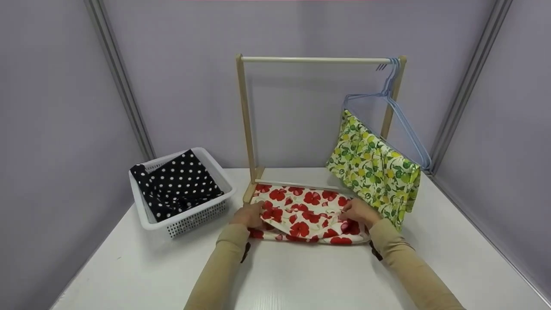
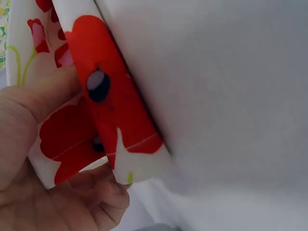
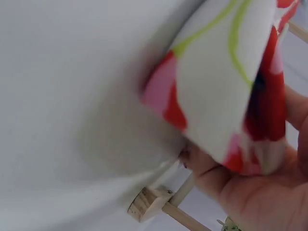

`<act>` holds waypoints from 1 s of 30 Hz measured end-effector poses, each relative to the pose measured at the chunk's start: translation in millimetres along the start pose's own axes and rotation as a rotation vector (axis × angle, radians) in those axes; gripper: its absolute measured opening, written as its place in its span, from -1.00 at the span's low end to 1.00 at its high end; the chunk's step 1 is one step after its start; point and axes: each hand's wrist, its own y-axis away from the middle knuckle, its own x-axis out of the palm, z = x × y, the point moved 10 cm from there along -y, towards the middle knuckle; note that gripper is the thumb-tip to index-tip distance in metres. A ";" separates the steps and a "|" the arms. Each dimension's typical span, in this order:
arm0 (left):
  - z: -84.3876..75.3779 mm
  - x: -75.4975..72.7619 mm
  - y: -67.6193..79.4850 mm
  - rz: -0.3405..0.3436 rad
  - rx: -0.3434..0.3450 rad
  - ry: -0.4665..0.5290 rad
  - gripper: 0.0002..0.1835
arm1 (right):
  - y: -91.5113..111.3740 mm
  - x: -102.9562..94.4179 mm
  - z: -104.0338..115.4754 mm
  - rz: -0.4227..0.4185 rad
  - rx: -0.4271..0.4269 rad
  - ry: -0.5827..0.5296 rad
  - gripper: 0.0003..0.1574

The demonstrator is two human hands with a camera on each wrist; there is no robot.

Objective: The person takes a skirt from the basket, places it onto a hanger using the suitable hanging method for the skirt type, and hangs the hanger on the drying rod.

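Lying on the table (image 1: 305, 280), the red-flowered cloth (image 1: 303, 215) shows me its long axis running left to right; the left hand (image 1: 249, 215) pinches its left end, the right hand (image 1: 360, 212) grips its right; I judge neither nearer, the cloth between them.

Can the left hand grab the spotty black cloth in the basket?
Probably yes: the spotty black cloth lies uncovered in the open basket, near the left hand. But that hand holds the red-flowered cloth, so should let go first.
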 end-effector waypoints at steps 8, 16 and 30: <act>-9.8 3.6 1.0 0.064 0.114 0.085 -0.46 | 0.7 3.1 32.2 -0.002 -0.234 0.047 -0.81; -36.5 -17.7 -5.4 -0.109 0.299 -0.117 -0.68 | 10.6 -28.8 54.2 -0.392 -0.407 0.027 -0.92; -56.7 -91.5 8.4 -0.812 0.398 -0.118 -0.76 | 21.2 -77.9 75.1 -0.834 -0.597 -0.034 -0.80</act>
